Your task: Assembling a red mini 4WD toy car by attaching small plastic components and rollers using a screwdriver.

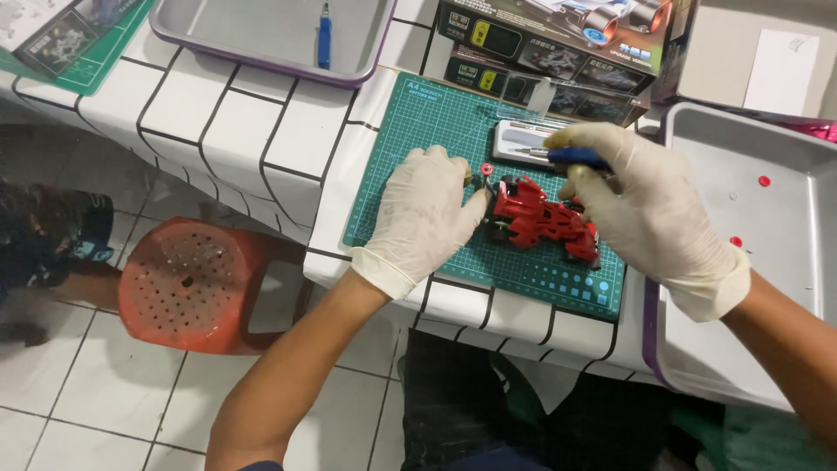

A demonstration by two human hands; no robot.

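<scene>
Right grip (629, 187) closed around blue screwdriver (577, 158); left grip (427, 209) pinching small red wheel (486, 169) beside red toy car (545, 218)

Both hands, left hand (425, 212) and right hand (641, 196), wear off-white gloves. Toy car (545, 221): red body, black wheels. Small wheel piece (486, 169) at its 11 o'clock: red. Screwdriver handle (575, 158) in the right hand: dark blue. Cutting mat (436, 122): green with a pale grid. Table cover (244, 113): white with black lines. Tray (785, 183) at 3 o'clock: grey, purple rim, red dots inside. Stool (187, 283) at 8 o'clock: orange-red, perforated.
</scene>
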